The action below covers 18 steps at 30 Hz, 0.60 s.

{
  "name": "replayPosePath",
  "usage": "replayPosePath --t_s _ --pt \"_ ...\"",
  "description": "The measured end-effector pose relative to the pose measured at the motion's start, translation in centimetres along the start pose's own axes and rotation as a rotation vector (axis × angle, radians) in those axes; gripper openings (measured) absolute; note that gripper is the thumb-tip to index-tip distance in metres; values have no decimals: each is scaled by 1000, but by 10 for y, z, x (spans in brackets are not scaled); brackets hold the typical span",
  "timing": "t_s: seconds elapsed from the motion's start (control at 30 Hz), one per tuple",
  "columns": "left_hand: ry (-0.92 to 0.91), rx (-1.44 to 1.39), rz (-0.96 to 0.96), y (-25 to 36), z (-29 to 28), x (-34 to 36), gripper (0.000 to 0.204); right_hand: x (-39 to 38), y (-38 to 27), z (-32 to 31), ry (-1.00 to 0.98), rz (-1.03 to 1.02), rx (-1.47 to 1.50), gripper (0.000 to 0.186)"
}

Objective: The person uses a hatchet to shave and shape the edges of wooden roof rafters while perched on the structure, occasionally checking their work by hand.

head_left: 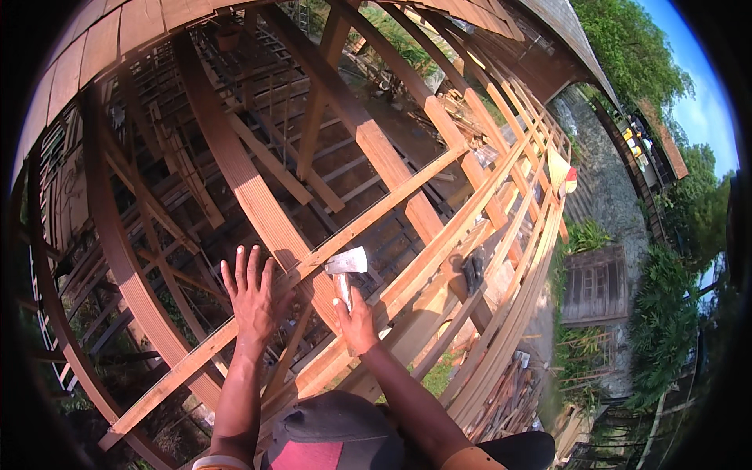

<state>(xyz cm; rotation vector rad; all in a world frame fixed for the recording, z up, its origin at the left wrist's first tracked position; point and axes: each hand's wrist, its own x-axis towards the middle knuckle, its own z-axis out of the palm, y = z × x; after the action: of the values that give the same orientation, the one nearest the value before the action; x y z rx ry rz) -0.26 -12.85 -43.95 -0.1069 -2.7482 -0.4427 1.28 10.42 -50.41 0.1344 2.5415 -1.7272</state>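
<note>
My right hand is closed round the wooden handle of a hatchet. Its pale metal head points up, above a rafter and close to a long thin wooden batten. To the left, my left hand has its fingers stretched out and holds nothing I can see. It is beside the batten, where that strip crosses the rafter; whether the palm touches the wood, I cannot tell. The batten runs diagonally across several rafters.
Wooden shingles line the upper left edge. Long timber strips lie bundled to the right of my right arm. Through the gaps between rafters, beams and lumber show far below. A gravel path and plants lie beyond the roof.
</note>
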Motion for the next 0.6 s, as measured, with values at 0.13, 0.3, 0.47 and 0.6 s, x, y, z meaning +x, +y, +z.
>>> replayPosePath --t_s 0.13,0.3,0.47,0.6 --pt "49 1 22 8 9 0 60 13 41 2 53 -82 -156 16" --pt "30 115 122 -2 17 -7 34 7 16 0 -31 56 -107 15" --pt "23 71 114 -3 18 -6 33 1 -27 -3 -96 283 144 14" --pt "3 56 89 -1 16 -8 33 0 -20 -2 -116 269 220 13"
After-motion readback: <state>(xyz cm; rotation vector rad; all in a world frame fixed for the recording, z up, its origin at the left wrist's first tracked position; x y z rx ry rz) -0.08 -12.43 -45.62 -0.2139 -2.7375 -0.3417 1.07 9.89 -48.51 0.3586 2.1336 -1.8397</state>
